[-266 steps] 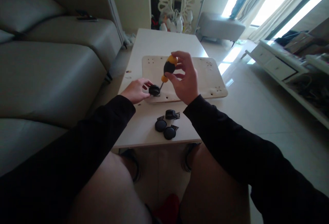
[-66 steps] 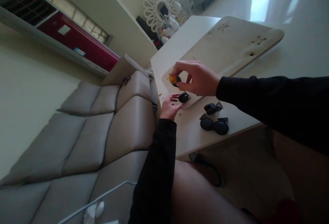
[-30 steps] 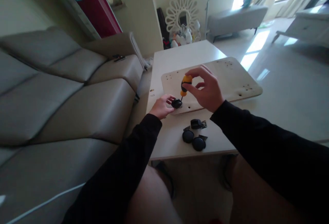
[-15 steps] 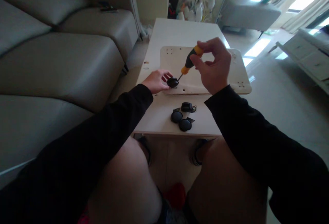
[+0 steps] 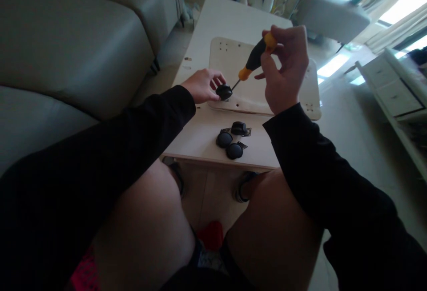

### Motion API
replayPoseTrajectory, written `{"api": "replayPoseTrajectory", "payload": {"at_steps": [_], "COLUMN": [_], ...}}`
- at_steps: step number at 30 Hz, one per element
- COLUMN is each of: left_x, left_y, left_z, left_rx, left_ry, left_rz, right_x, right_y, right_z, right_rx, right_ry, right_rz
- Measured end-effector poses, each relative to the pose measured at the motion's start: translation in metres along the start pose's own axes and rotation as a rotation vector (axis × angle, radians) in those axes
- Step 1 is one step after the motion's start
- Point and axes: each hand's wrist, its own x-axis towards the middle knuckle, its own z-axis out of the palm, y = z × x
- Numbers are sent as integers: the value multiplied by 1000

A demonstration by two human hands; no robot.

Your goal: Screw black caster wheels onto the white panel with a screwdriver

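Observation:
My right hand (image 5: 283, 66) grips a screwdriver (image 5: 255, 56) with a black and orange handle, tilted, its tip down beside a black caster wheel (image 5: 223, 91). That caster sits on the near left corner of a pale wooden board (image 5: 233, 57) with drilled holes. My left hand (image 5: 202, 84) rests its fingers against the caster's left side, holding it on the board. Three more black casters (image 5: 232, 139) with metal plates lie loose on the white table (image 5: 200, 135) in front of the board.
A grey sofa (image 5: 73, 46) runs along the left of the table. White drawers (image 5: 393, 95) stand at the right, a grey bench (image 5: 328, 15) at the back. My bare knees (image 5: 160, 220) are below the table's near edge. A small screw (image 5: 187, 58) lies left of the board.
The view swung about and now looks further down at my lap. My right hand has tilted the screwdriver more to the right; my left hand stays on the caster.

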Motion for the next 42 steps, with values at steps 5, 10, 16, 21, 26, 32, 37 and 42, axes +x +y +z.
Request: {"api": "replayPoseTrajectory", "payload": {"at_steps": [5,10,16,21,26,32,37,42], "left_x": [0,0,-1,-2,-2,0,1,5], "left_y": [0,2,6,8,5,-3,-11,-15], "left_z": [2,3,2,2,2,4,4,2], "left_rx": [-99,-101,-47,-89,-128,-65,-58,-18], "left_ry": [48,47,39,44,59,117,141,192], "left_rz": [-10,-25,-50,-63,-44,2,76,140], "right_x": [-1,-1,-1,0,0,2,6,9], "right_y": [-12,-14,-10,-10,-10,-6,5,15], "right_z": [-4,-4,-4,-3,-5,-4,-2,0], "right_rx": [-22,-30,21,-43,-108,-79,-51,41], "right_ry": [12,17,-60,12,-13,-6,41,56], "right_rz": [57,35,9,13,10,3,-15,-94]}}
